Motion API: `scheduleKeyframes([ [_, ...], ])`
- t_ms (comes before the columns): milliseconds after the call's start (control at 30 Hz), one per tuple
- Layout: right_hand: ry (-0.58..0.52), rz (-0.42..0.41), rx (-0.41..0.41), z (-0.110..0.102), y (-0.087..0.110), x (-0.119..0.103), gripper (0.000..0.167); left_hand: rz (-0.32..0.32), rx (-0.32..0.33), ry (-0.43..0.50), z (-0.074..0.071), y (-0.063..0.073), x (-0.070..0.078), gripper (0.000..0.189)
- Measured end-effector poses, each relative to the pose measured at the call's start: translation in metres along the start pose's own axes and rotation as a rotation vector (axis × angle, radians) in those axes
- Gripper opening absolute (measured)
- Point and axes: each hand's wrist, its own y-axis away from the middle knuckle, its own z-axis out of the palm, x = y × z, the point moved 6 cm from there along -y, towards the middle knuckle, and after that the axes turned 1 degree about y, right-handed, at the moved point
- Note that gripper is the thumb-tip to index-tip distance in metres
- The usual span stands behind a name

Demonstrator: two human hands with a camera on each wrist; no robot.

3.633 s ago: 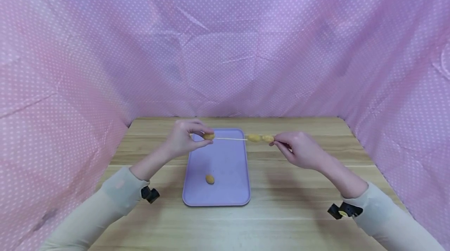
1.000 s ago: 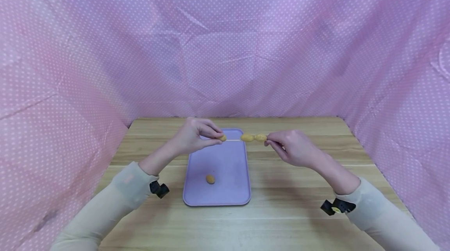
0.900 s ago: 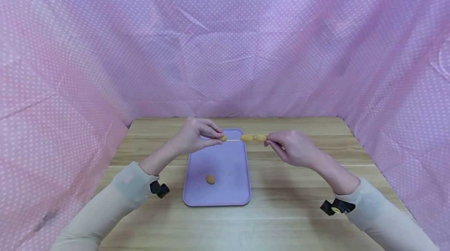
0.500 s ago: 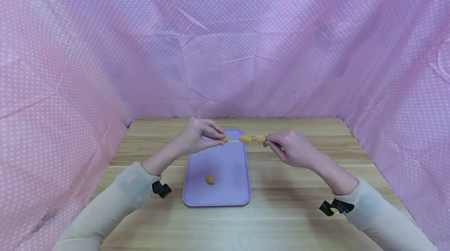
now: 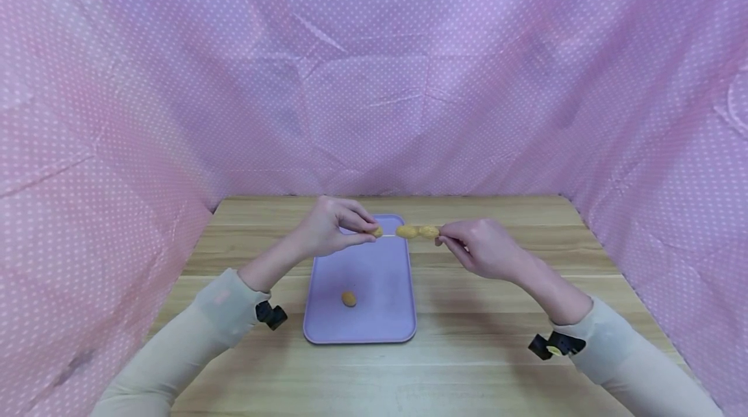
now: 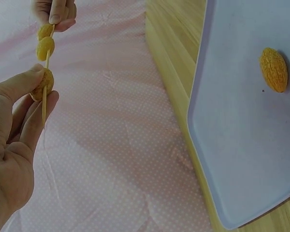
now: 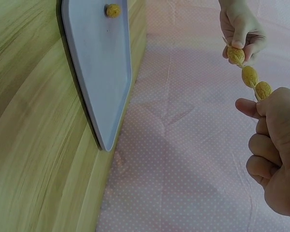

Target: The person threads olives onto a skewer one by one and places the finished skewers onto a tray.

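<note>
Above the far part of the tray, a thin wooden skewer (image 6: 44,108) runs crosswise between the hands. My left hand (image 5: 327,228) pinches a wrinkled, yellow-brown oval fruit (image 6: 46,81) between thumb and fingers; the skewer passes through it and its tip sticks out beyond. My right hand (image 5: 485,248) pinches the skewer's other end, with its lower fingers curled in. Two more such fruits, a middle fruit (image 5: 407,232) and an end fruit (image 5: 429,232), sit threaded side by side near the right fingertips. A short bare length of skewer separates them from the left-hand fruit.
A lilac rectangular tray (image 5: 380,326) lies on the wooden table (image 5: 467,352). One loose fruit of the same kind (image 5: 349,299) rests on its near half. Pink dotted cloth (image 5: 374,112) hangs behind and at both sides. Each sleeve cuff carries a small black camera.
My left hand has slid its fruit rightward along the skewer, shortening the bare gap. My right hand has shifted slightly left. The loose fruit stays in place on the tray.
</note>
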Motion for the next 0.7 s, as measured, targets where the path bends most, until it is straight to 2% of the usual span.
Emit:
scheduleKeyframes([
  [367, 0.011, -0.014, 0.018, 0.0011, -0.0012, -0.0009, 0.015, 0.007, -0.014, 0.010, 0.0026, -0.0019, -0.0017, 0.014],
  [700, 0.002, -0.016, -0.010, 0.0024, -0.0021, -0.0026, 0.012, 0.012, -0.013, 0.024, 0.0043, -0.0024, -0.0001, 0.013],
])
